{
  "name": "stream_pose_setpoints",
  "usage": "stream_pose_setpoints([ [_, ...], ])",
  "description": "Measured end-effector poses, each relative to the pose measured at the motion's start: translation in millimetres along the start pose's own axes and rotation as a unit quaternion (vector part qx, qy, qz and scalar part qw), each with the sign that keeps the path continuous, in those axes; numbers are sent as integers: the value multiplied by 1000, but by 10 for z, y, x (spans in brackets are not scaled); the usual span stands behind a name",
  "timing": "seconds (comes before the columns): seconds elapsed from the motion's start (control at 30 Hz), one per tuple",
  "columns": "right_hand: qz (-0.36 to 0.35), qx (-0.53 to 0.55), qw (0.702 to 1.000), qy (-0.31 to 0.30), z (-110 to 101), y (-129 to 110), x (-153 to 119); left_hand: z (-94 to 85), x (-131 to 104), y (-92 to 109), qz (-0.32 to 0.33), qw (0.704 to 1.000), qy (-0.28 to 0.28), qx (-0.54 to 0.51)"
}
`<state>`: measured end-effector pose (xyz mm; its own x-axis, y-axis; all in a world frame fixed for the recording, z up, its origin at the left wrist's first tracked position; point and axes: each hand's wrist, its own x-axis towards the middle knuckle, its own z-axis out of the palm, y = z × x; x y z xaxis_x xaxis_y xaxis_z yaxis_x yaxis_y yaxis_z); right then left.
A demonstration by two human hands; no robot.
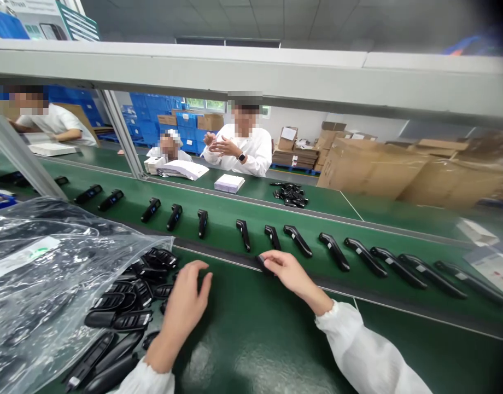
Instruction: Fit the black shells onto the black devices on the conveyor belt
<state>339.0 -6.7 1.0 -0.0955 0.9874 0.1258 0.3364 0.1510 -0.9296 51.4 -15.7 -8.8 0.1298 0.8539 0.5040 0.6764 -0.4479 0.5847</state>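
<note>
Black remote [263, 264] in right hand [290, 272], left hand [187, 298] empty

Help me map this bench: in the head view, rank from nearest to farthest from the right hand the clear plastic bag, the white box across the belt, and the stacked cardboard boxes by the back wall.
From the right hand:
1. White box, across the belt, ahead.
2. Clear plastic bag, far left on the near table.
3. Stacked cardboard boxes, by the back wall.

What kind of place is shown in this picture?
Most likely a factory assembly line: black handheld devices lie in a row on a green conveyor belt, people in white coats sit opposite, and cardboard boxes are stacked behind.
</note>
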Motion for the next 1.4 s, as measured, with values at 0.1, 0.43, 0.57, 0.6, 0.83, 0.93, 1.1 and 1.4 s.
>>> stream_pose_setpoints([
  [0.1, 19, -139, 983, 120, -265, 307, 153, -197, 4, -292, 9, 969, 28, 246],
  [0.43, 21, -495, 860, 124, -442, 817, 154, -91, -137, 65, -40, 949, -110, 293],
  [0.57, 32, -513, 850, 116, -614, 955, 179, -139, -168, 121, -16, 958, -139, 252],
  [0.6, 39, -511, 850, 122, -653, 975, 194, -143, -175, 125, -7, 958, -150, 245],
  [0.83, 82, -492, 854, 145, -724, 834, 277, -36, -182, 122, 67, 952, -193, 226],
  [0.93, 86, -486, 859, 135, -756, 785, 288, 2, -174, 111, 108, 954, -190, 204],
  [1.1, 105, -489, 854, 145, -818, 821, 276, 62, -162, 168, 145, 960, -178, 158],
  [1.4, 119, -504, 843, 144, -929, 841, 222, 120, -213, 159, 188, 958, -185, 110],
])
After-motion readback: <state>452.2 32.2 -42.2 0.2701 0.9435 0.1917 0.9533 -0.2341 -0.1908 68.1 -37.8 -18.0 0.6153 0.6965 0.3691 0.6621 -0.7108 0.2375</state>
